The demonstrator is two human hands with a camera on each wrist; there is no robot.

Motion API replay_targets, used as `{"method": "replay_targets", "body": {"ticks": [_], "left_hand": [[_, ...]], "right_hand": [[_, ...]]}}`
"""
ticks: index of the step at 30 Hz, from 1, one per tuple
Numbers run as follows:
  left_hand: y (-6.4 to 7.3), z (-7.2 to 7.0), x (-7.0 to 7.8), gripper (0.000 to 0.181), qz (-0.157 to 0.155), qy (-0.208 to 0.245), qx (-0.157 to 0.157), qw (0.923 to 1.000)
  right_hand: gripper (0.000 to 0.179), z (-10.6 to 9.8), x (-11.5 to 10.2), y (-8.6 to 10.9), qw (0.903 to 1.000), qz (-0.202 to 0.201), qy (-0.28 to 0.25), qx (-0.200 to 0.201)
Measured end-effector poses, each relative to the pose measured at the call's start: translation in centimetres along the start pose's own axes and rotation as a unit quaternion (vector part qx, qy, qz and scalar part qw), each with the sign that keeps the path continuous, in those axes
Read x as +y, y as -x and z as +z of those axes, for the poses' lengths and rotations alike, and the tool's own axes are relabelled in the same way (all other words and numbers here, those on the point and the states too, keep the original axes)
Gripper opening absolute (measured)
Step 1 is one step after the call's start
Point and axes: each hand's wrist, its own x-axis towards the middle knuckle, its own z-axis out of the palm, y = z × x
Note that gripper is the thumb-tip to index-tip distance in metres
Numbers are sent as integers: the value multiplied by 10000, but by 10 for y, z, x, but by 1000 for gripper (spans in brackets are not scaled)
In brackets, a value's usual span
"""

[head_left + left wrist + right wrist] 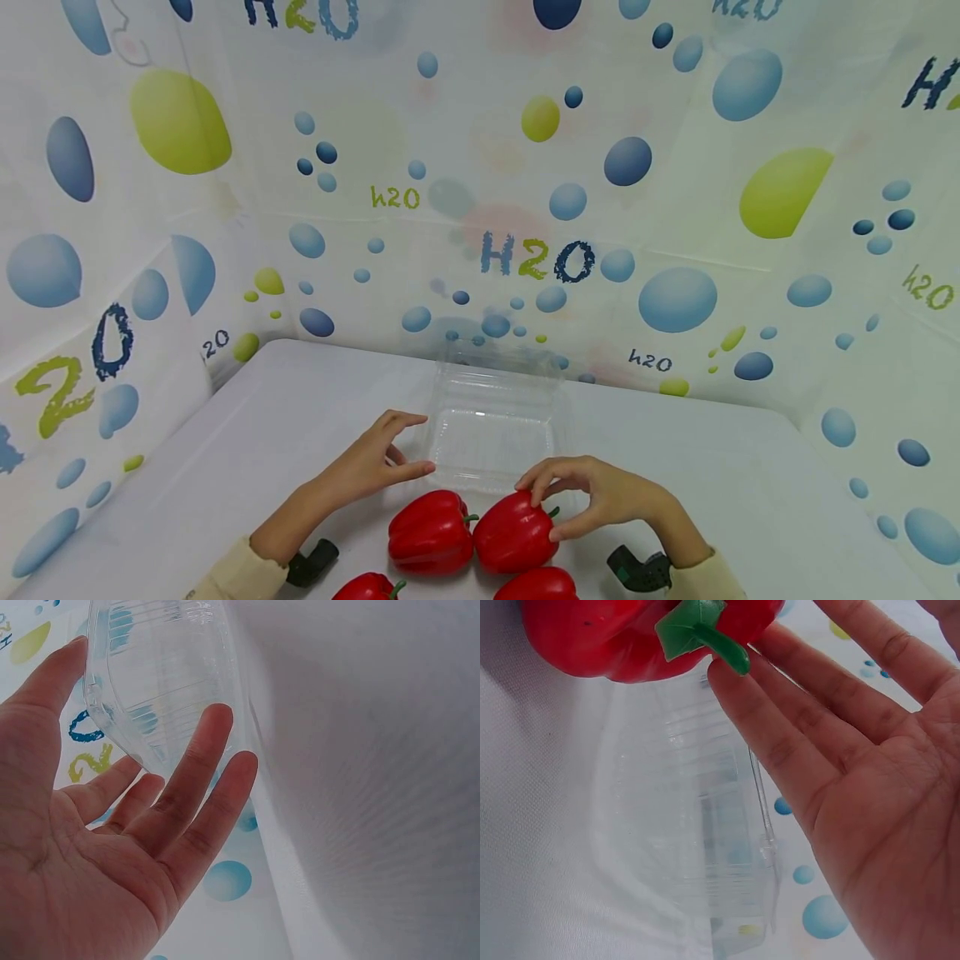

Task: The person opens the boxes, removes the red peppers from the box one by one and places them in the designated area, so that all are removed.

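In the head view a clear plastic clamshell box [491, 446] stands on the white table with its lid raised. My left hand [386, 454] is at the box's left side, thumb and fingers spread apart with nothing between them. In the left wrist view its fingertips are right at the box [161, 682]. My right hand [596, 492] grips a red bell pepper [512, 537] with a green stem, fingers over its top and thumb at its right side. Left of it lies another red bell pepper [429, 533], side by side with it.
Nearer me lie two more peppers, a left one [365, 587] and a right one [536, 586], cut off by the frame's bottom edge. Dark wrist devices [313, 564] show beside both sleeves. A spotted curtain [450, 167] hangs behind and beside the white table [315, 392].
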Motion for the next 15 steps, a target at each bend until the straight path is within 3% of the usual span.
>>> {"method": "replay_targets", "body": {"ticks": [10,15], "left_hand": [[-4,2,-2,76,34,-86,-63,9999],[-8,5,-2,75,192,-334,-72,9992]], "right_hand": [[25,-2,2,4,9991,-148,196,347],[23,-6,3,5,9939,-117,611,913]]}}
